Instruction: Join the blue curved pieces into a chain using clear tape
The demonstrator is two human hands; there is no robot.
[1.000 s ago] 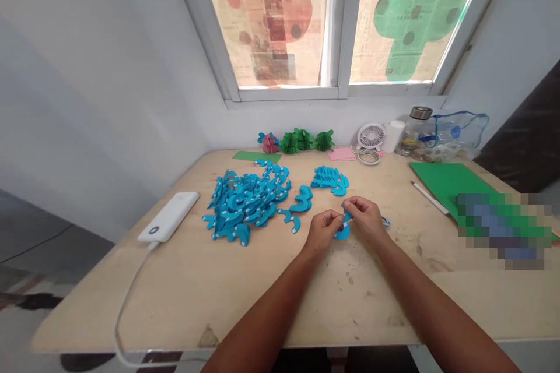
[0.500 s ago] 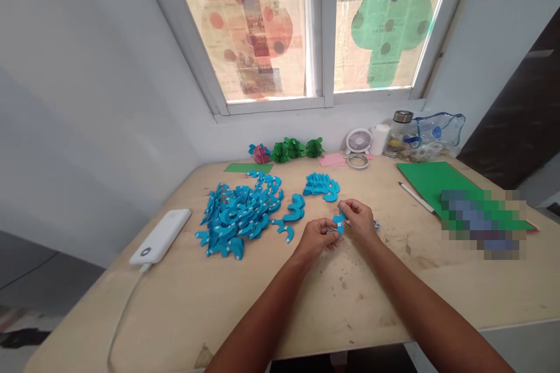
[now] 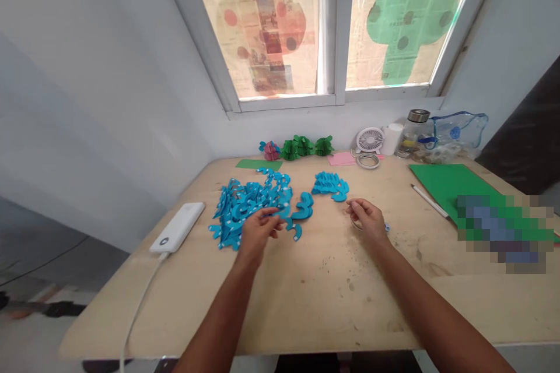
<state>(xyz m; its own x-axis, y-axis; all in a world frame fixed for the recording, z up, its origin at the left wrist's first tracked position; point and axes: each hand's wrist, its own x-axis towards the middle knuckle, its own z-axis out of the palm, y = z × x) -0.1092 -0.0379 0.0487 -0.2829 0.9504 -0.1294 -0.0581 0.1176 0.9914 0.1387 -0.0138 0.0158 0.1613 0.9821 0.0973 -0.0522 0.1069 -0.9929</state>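
My left hand [image 3: 259,232] has its fingers bent together at the right edge of a pile of blue curved paper pieces [image 3: 238,210]. A blurred blue curved paper piece [image 3: 283,211] shows at its fingertips. Two loose pieces [image 3: 296,232] lie just right of that hand, below a small stack of blue pieces [image 3: 303,206]. On the right, my right hand [image 3: 368,220] pinches thumb and finger together; whatever is between them is too small to make out. It partly covers a ring-shaped thing [image 3: 357,225] on the table. Behind it sits a fanned group of blue pieces [image 3: 331,185].
A white power bank [image 3: 178,227] with a cable lies left. Along the wall stand folded paper figures [image 3: 303,148], a small fan [image 3: 370,140], a tape roll [image 3: 367,161] and a bottle [image 3: 413,134]. Green sheets [image 3: 455,183] and a white pen [image 3: 429,200] lie right.
My hands have come apart from the blue paper piece they held together. The left hand has moved left to the pile; the right stays over the table's middle. The view has shifted slightly.
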